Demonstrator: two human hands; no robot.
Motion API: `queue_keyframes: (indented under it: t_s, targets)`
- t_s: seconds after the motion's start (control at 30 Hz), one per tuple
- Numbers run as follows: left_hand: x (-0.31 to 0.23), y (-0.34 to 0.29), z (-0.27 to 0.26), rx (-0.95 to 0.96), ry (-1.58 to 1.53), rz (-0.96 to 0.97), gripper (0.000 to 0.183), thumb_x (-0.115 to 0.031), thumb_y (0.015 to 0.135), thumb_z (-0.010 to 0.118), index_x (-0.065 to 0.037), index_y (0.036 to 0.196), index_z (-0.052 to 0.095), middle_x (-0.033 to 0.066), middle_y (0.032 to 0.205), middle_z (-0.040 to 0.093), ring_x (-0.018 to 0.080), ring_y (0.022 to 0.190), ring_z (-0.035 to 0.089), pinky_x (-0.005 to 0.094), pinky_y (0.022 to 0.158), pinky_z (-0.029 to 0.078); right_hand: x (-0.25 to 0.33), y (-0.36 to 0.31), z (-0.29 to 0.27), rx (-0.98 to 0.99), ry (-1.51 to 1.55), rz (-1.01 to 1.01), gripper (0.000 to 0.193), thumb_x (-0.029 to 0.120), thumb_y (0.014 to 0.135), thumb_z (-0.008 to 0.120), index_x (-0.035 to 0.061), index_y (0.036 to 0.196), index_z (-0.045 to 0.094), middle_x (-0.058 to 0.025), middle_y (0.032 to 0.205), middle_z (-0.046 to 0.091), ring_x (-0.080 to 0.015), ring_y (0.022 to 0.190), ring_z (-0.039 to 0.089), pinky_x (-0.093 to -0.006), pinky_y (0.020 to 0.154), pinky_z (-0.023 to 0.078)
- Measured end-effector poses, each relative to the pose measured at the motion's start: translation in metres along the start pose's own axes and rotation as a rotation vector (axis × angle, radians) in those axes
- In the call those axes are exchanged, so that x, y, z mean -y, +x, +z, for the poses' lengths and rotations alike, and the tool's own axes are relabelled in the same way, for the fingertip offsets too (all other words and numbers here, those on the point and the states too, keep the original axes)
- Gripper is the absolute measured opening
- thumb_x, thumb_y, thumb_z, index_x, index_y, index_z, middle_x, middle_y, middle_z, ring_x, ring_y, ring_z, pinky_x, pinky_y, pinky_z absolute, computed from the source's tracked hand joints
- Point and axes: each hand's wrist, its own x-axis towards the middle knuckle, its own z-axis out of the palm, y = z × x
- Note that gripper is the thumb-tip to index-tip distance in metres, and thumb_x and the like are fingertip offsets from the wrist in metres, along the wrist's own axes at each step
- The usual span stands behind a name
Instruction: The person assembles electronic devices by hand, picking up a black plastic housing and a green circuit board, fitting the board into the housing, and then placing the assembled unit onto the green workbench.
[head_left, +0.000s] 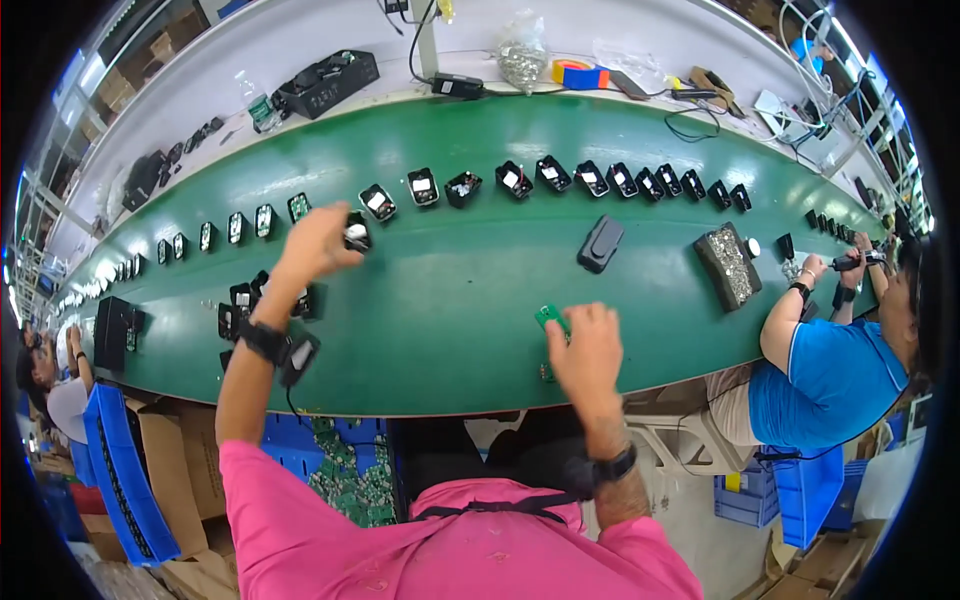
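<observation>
My left hand (318,243) reaches out over the left part of the green bench, its fingers closed around a small black plastic housing (357,241) with a round white part inside. Close to the front edge, my right hand (588,345) grips a green circuit board (549,316) between thumb and fingers; most of the board is hidden by the hand. Another small green piece (547,373) shows just below the thumb. Beyond my left hand runs a long row of open black housings, among them one with a white patch (422,186).
More black housings (240,297) cluster beside my left forearm. A black closed case (600,244) and a tray of small metal parts (729,266) lie to the right. A blue bin of circuit boards (350,470) stands below the edge. A co-worker in blue (850,380) sits at right.
</observation>
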Motion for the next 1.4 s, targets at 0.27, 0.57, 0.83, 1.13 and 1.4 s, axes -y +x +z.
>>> queue_keyframes:
  t_s: [0.27, 0.57, 0.83, 1.13, 1.4]
  targets:
    - [-0.144, -0.095, 0.042, 0.055, -0.201, 0.158, 0.071, -0.024, 0.068, 0.086, -0.003, 0.129, 0.055, 0.0171, 0.123, 0.062, 0.0373, 0.112, 0.059, 0.0465, 0.095, 0.048, -0.010, 0.032, 0.004, 0.358, 0.171, 0.104, 0.023, 0.013, 0.083, 0.074, -0.0013, 0.090, 0.056, -0.0135, 0.083, 0.065, -0.0361, 0.078, 0.062, -0.0407, 0.072, 0.051]
    - [-0.215, -0.169, 0.035, -0.174, -0.580, 0.255, 0.070, -0.025, 0.084, 0.076, -0.002, 0.143, 0.046, 0.0193, 0.139, 0.052, 0.0359, 0.122, 0.057, 0.0422, 0.098, 0.051, 0.048, -0.040, -0.003, 0.419, 1.157, 0.477, 0.018, 0.005, 0.092, 0.066, 0.0027, 0.079, 0.054, -0.0021, 0.074, 0.065, -0.0063, 0.064, 0.059, -0.0205, 0.057, 0.045]
    - [-0.205, -0.176, 0.054, -0.296, -1.213, -0.259, 0.031, -0.007, 0.097, 0.062, 0.005, 0.126, 0.059, 0.0135, 0.096, 0.073, 0.0211, 0.078, 0.072, 0.0286, 0.070, 0.058, 0.059, -0.026, -0.012, 0.435, 0.935, 0.190, 0.016, 0.012, 0.095, 0.067, -0.0034, 0.098, 0.068, -0.0029, 0.083, 0.069, -0.0080, 0.072, 0.061, -0.0240, 0.062, 0.048]
    - [-0.192, -0.159, 0.048, -0.397, -1.500, -0.582, 0.033, -0.016, 0.096, 0.066, 0.007, 0.119, 0.057, 0.0155, 0.103, 0.069, 0.0174, 0.076, 0.071, 0.0255, 0.066, 0.056, 0.057, 0.017, 0.019, 0.515, 0.888, 0.358, 0.025, 0.019, 0.093, 0.067, -0.0028, 0.081, 0.067, -0.0016, 0.063, 0.063, -0.0061, 0.053, 0.054, -0.0239, 0.048, 0.042]
    - [-0.181, -0.172, 0.063, -0.256, -1.490, -0.596, 0.029, -0.015, 0.096, 0.064, 0.006, 0.115, 0.061, 0.0149, 0.103, 0.069, 0.0165, 0.079, 0.070, 0.0256, 0.069, 0.056, 0.054, 0.012, 0.038, 0.427, 0.728, 0.270, 0.027, 0.020, 0.093, 0.069, -0.0024, 0.077, 0.067, -0.0006, 0.063, 0.063, -0.0028, 0.052, 0.049, -0.0223, 0.046, 0.035]
